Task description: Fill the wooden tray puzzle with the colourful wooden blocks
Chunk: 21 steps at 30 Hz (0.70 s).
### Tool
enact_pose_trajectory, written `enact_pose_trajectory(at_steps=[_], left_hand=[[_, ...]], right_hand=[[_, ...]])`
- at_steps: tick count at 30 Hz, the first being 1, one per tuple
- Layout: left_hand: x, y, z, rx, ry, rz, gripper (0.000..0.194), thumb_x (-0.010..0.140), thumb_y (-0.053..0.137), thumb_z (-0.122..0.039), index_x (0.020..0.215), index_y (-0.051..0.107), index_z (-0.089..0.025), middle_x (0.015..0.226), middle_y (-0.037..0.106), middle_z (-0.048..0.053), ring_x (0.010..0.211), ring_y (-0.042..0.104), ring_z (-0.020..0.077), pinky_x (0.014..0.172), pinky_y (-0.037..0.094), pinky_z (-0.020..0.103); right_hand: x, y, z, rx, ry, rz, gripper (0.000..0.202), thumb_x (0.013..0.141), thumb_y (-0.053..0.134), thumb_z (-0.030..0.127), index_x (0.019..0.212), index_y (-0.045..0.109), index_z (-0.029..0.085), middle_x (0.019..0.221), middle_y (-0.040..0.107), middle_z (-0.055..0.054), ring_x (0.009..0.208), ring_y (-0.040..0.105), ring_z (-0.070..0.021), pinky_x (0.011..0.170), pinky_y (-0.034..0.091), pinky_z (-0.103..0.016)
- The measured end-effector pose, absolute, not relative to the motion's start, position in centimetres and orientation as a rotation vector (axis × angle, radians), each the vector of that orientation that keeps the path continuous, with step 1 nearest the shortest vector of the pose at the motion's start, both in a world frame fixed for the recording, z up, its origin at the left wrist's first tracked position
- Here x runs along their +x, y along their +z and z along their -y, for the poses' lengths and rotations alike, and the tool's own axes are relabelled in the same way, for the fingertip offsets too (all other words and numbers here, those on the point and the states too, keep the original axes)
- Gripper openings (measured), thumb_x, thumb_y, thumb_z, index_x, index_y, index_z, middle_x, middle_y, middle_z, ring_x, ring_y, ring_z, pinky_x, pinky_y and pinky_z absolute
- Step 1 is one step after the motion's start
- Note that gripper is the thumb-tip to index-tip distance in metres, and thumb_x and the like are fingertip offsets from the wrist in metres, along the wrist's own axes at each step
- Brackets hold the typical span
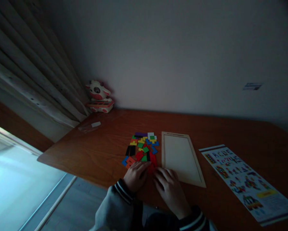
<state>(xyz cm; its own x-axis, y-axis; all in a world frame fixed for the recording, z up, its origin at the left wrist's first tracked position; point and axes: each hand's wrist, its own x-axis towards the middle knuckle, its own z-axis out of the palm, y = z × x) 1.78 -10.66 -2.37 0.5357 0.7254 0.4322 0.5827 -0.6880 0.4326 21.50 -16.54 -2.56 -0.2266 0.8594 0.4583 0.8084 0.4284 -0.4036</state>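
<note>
Coloured puzzle pieces (140, 145) in red, blue, green, yellow, orange, black, white and purple lie in a loose, partly overlapping heap on the table. At the near edge of this heap rests my left hand (135, 175), its fingers stretched over the orange and red pieces. My right hand (170, 189) lies just to its right with fingers apart, fingertips at the red pieces (153, 159). Whether either hand touches a single red piece between them is hard to make out in the dim light. A shallow wooden tray (203, 178) lies right of the heap, partly behind my right hand.
A printed pattern sheet (240, 179) lies on the wooden table (103, 144) at the right. In the far left corner stands a cow-shaped toy (99, 98), with a clear plastic bag (86, 128) before it. A curtain (38, 70) hangs left; a wall closes the back.
</note>
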Motion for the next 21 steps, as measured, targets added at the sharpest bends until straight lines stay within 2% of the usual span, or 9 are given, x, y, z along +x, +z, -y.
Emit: enact_pose_trajectory(at_steps=[6,10,13,16,21], left_hand=[[1.71,-2.49,10.78,2.492,0.898,-1.063,0.035,0.096,0.046,-0.015,0.127,0.059,-0.023,0.124,0.067,0.008,0.110,0.065,0.0203,0.095,0.055,0.037],[1.71,-2.50,10.73,2.534,0.895,-1.100,0.033,0.096,0.045,-0.014,0.120,0.064,-0.023,0.125,0.067,0.008,0.107,0.065,0.0223,0.094,0.054,0.040],[1.75,-2.30,10.70,2.561,0.890,-1.132,0.030,0.096,0.046,-0.015,0.116,0.067,-0.023,0.123,0.067,0.008,0.105,0.065,0.0244,0.092,0.054,0.043],[1.79,-2.13,10.70,2.567,0.893,-1.136,0.029,0.096,0.046,-0.017,0.116,0.067,-0.023,0.121,0.069,0.008,0.103,0.065,0.0243,0.090,0.053,0.042],[1.78,-2.21,10.67,2.583,0.884,-1.114,0.030,0.096,0.048,-0.017,0.119,0.066,-0.024,0.119,0.069,0.007,0.104,0.065,0.0235,0.091,0.052,0.040]], right_hand=[[21.57,-2.65,16.48,-1.394,0.128,2.036,0.018,0.086,0.065,0.015,0.096,0.071,0.028,0.116,0.069,-0.003,0.105,0.061,-0.0249,0.093,0.049,-0.045],[21.78,-2.88,16.37,-1.351,0.145,2.080,0.016,0.088,0.065,0.018,0.101,0.069,0.027,0.118,0.069,-0.004,0.107,0.062,-0.0248,0.092,0.051,-0.045],[21.91,-3.09,16.39,-1.333,0.150,2.075,0.014,0.090,0.062,0.021,0.101,0.068,0.026,0.111,0.071,-0.005,0.100,0.064,-0.0249,0.089,0.052,-0.046],[21.98,-3.16,16.47,-1.322,0.151,2.038,0.013,0.092,0.059,0.021,0.101,0.068,0.026,0.104,0.072,-0.005,0.095,0.066,-0.0241,0.086,0.054,-0.045],[22.26,-2.96,16.71,-1.278,0.208,1.977,0.022,0.092,0.059,0.024,0.113,0.064,0.027,0.106,0.070,-0.005,0.097,0.067,-0.0229,0.086,0.056,-0.041]])
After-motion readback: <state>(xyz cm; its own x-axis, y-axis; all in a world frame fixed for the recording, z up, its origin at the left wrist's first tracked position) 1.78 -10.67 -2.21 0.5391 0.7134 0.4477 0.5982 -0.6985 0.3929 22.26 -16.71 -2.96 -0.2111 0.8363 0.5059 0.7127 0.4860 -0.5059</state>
